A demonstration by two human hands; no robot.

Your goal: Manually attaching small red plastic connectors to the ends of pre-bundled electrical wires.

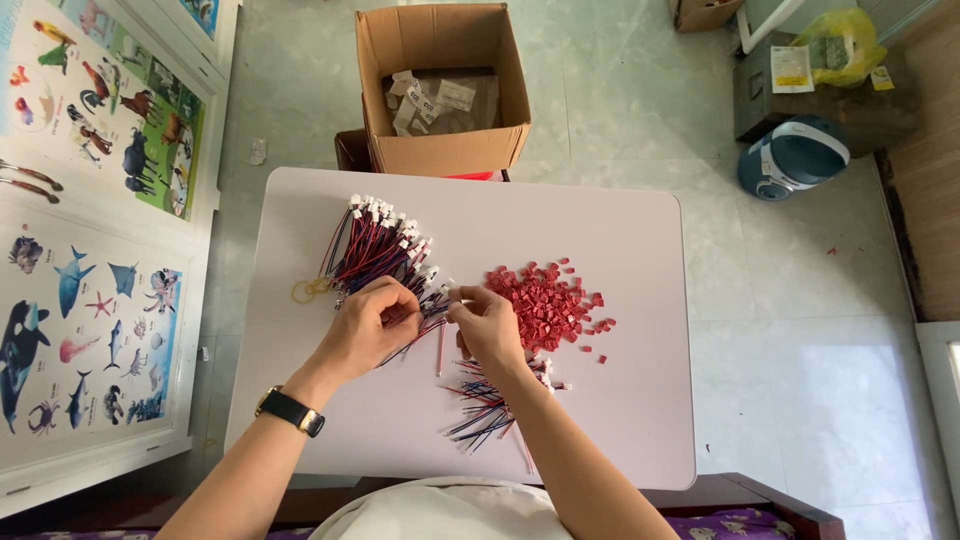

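Note:
On the white table (620, 420) a fanned bundle of red, blue and black wires with white plugs (375, 245) lies at the left. My left hand (372, 322), with a black watch on its wrist, pinches wires at the bundle's near end. My right hand (488, 325) meets it fingertip to fingertip and pinches the white plug end of one wire. A pile of small red connector housings (545, 300) lies just right of my right hand. A smaller heap of wires (490, 405) lies under my right wrist.
A yellow rubber band (304, 291) lies at the bundle's left. An open cardboard box (442, 85) with bagged parts stands beyond the table's far edge. A blue and white appliance (793, 156) sits on the tiled floor at right. Animal posters (90, 230) cover the left side.

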